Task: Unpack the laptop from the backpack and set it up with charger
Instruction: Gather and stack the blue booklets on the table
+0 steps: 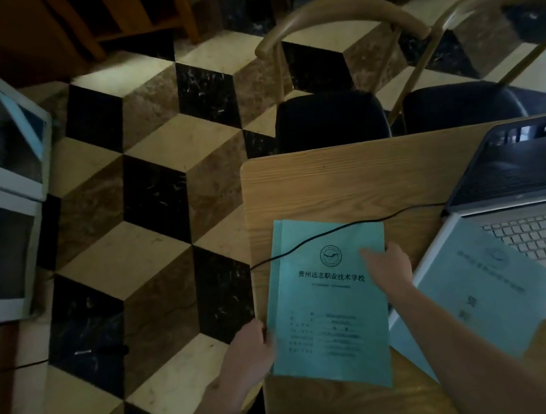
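Laptop: silver-grey open laptop (531,213) with a pale keyboard and a dark screen sits at the right of the light wooden surface (313,182), lid up — unpacked, by the look of it.
Charger: thin black cable (335,232) runs from the laptop's left rear corner, crosses the booklet's top and drops over the surface's left edge to the floor; it looks plugged in at the laptop, but the wall end is out of sight, so I cannot tell if power is connected.
Backpack: not in view.
Progress: judged nearly done — what seems left is clearing papers and confirming the charger.
Left hand: left hand (251,347) grips the lower left edge of the teal-green printed paper booklet (328,302), fingers curled round it.
Right hand: right hand (389,265) lies flat on the booklet's upper right, fingers straight and pressing, holding nothing.
Second booklet: pale blue paper booklet (469,294), blurred, rests partly over the laptop's near left corner.
Edges: the teal booklet lies along the surface's left edge, its lower left corner hanging slightly over it, the cable crossing its top corner — sliding it could drag the cable.
Open room: bare wood behind the booklet and at the near edge; two black-seated chairs with curved wooden backs (330,120) stand just beyond the far edge.
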